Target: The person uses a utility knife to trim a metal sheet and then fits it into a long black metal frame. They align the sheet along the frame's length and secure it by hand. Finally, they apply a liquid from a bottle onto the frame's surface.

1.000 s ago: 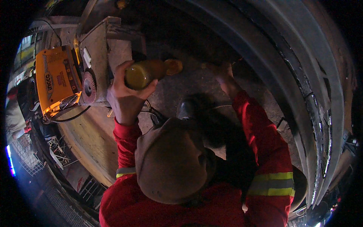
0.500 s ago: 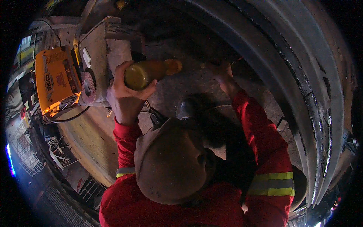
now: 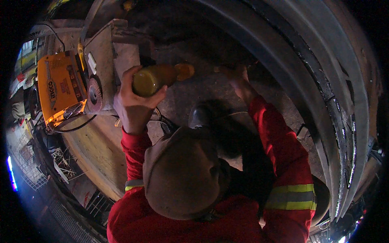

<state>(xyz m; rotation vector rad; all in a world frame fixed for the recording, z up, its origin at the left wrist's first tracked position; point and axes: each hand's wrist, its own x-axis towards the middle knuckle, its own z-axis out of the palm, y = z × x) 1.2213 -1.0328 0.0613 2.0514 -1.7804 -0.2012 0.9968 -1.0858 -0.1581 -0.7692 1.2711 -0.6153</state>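
My left hand (image 3: pixel 135 99) is wrapped round a bottle (image 3: pixel 146 83) with yellowish-green contents. The bottle lies tilted on its side, base toward me, and its narrow end points right to a flared orange part (image 3: pixel 184 71). To the right, my right hand (image 3: pixel 237 81) reaches into shadow beside the large curved metal. A small pale spot shows at its fingertips, apart from the bottle. Darkness hides most of those fingers, so I cannot tell whether they grip anything. Both arms wear red sleeves with reflective bands.
An orange box-shaped machine (image 3: pixel 60 87) with cables stands at left. Beside it, a round abrasive disc (image 3: pixel 95 94) leans against a metal block (image 3: pixel 101 60). Long curved metal beams (image 3: pixel 320 81) run along the right. A dark boot (image 3: pixel 199 115) rests on the floor below the bottle.
The bottle and my left hand have shifted very slightly left in the picture. My grip on the bottle is the same, and my right hand has hardly moved.
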